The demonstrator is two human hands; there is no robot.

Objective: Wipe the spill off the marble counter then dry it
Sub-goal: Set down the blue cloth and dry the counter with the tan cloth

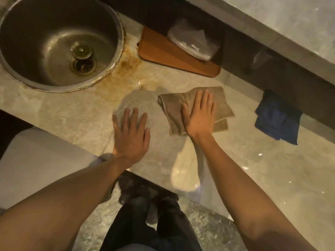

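Observation:
A folded beige cloth lies on the marble counter, and my right hand presses flat on it with fingers spread. My left hand rests palm down on the bare counter to the left of the cloth, fingers apart, holding nothing. A brownish spill stains the marble along the right rim of the sink, with a wet sheen trailing toward the cloth. A folded blue cloth lies at the right, against the dark back wall.
A round steel sink fills the upper left. An orange-brown cutting board with a clear plastic bag on it leans at the back. The counter's front edge runs diagonally below my hands; my legs and the floor show beneath it.

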